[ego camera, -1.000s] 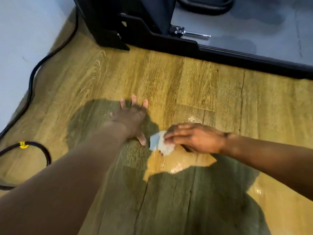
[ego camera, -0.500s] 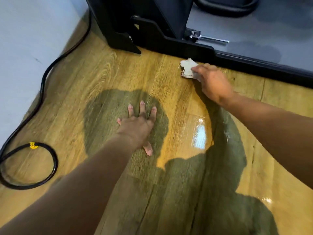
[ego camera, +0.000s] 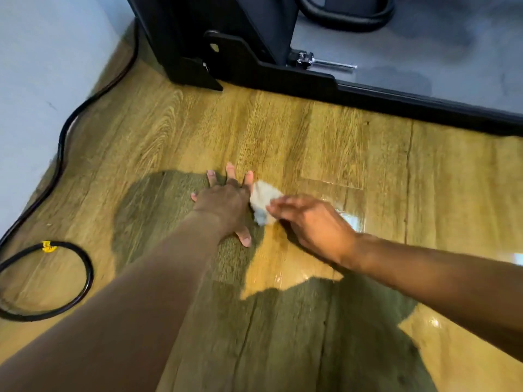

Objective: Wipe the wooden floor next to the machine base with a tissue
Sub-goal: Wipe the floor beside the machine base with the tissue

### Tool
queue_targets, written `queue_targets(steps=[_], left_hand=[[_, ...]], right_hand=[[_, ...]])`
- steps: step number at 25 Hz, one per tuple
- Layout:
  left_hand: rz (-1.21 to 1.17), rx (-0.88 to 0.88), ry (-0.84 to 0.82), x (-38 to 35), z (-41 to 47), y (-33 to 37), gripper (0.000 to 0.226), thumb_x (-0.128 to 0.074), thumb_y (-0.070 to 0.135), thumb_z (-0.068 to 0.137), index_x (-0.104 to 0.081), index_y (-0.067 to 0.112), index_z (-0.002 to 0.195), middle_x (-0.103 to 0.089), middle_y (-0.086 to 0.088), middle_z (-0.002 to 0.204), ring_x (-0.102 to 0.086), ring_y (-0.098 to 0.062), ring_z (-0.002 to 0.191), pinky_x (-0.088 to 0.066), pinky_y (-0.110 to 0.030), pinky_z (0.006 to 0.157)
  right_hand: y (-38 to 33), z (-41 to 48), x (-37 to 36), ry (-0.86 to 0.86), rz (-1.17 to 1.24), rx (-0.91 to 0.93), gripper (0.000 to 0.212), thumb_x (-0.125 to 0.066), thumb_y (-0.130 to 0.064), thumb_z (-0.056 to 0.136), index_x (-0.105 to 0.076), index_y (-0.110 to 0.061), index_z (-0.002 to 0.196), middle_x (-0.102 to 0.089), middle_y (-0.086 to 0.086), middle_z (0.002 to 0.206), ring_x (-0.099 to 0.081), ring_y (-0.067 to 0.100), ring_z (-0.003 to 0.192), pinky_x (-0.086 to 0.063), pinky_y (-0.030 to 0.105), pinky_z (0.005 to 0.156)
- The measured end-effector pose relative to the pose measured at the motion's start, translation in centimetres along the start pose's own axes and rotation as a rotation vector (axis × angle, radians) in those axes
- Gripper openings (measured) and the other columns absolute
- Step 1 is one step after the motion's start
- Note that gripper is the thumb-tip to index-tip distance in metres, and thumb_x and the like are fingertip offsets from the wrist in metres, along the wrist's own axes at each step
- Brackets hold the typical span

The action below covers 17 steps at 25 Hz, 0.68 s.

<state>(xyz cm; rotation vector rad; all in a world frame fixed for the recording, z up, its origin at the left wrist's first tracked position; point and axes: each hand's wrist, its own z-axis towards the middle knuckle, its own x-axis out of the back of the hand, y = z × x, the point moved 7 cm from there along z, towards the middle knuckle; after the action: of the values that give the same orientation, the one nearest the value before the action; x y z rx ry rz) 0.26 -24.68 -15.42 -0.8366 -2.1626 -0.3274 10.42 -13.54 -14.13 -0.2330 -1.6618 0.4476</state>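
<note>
Item 1. Wooden floor (ego camera: 339,142): yellow-brown planks with visible grain, glossy at 3 o'clock of the hands, where it reflects light. A large shadow covers it from the centre toward 6 o'clock.

Item 2. Machine base (ego camera: 254,72): black frame along the 12 to 2 o'clock edge of the view, standing on the floor, with a grey deck behind its rail and a small metal pin (ego camera: 325,62) on the deck side of the rail.

Item 3. Left hand (ego camera: 226,203): spread open, palm flat on the floor, fingers pointing to 12 o'clock, thumb out toward 5 o'clock. It holds nothing.

Item 4. Tissue (ego camera: 263,200): crumpled, white-grey, lying on the floor at the centre of the view, well short of the machine base. It sits between the two hands, touching the left hand's index-finger side, its 3 o'clock end under the right fingertips.

Item 5. Right hand (ego camera: 314,224): reaching in from 4 o'clock, fingers extended and pressed down on the tissue; the hand is motion-blurred, so whether the fingers pinch it or only press it cannot be told.

Item 6. Black cable (ego camera: 68,131): runs along the wall at 9 to 11 o'clock and forms a loop at 8 o'clock, with a yellow tag (ego camera: 48,246) on the loop.

Item 7. Wall (ego camera: 36,80): pale grey, at 10 o'clock.
</note>
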Motion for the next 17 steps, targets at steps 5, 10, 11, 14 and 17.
queue_targets(steps=[5,10,11,14,17], left_hand=[[0.01,0.002,0.014,0.4,-0.5,0.1,0.144,-0.082,0.061,0.051,0.02,0.03,0.147,0.023,-0.012,0.155,0.007,-0.046,0.141,-0.033,-0.061,0.104],[0.038,-0.034,0.024,0.7,-1.3,-1.5,0.135,-0.081,0.059,0.057,0.016,0.033,0.148,0.023,-0.008,0.156,0.008,-0.039,0.143,-0.024,-0.056,0.11],[0.042,-0.026,0.03,0.9,-1.2,-2.3,0.134,-0.081,0.058,0.058,0.015,0.033,0.149,0.022,-0.008,0.156,0.007,-0.039,0.143,-0.022,-0.055,0.111],[0.012,0.009,0.066,2.0,-0.5,-3.9,0.131,-0.081,0.059,0.057,0.006,0.03,0.151,0.011,-0.01,0.159,0.0,-0.038,0.144,-0.02,-0.055,0.113],[-0.057,0.013,0.063,2.2,-0.3,-5.1,0.127,-0.08,0.058,0.058,0.003,0.034,0.151,0.011,-0.007,0.159,0.004,-0.035,0.145,-0.016,-0.054,0.114]], right_hand=[[-0.4,-1.0,1.3,-0.031,0.016,-0.024,0.051,-0.055,-0.005,0.093,-0.046,-0.027,0.139,-0.044,-0.005,0.145,-0.049,0.014,0.127,-0.044,0.033,0.102],[-7.2,-6.7,-2.4,0.008,0.005,0.034,0.053,-0.07,-0.012,0.077,-0.058,-0.019,0.128,-0.059,0.003,0.13,-0.059,0.021,0.114,-0.054,0.034,0.09],[-8.7,-8.4,-3.3,-0.022,-0.023,0.175,0.059,-0.078,-0.012,0.068,-0.06,-0.02,0.124,-0.062,0.001,0.126,-0.06,0.019,0.112,-0.054,0.034,0.089],[-5.7,-4.7,-1.7,0.011,-0.025,0.175,0.054,-0.074,-0.003,0.073,-0.061,-0.018,0.123,-0.061,0.002,0.127,-0.058,0.02,0.115,-0.054,0.035,0.09],[-2.6,-0.5,0.0,0.212,0.022,-0.237,0.047,-0.059,0.007,0.082,-0.06,-0.016,0.124,-0.059,0.004,0.128,-0.058,0.021,0.113,-0.053,0.038,0.09]])
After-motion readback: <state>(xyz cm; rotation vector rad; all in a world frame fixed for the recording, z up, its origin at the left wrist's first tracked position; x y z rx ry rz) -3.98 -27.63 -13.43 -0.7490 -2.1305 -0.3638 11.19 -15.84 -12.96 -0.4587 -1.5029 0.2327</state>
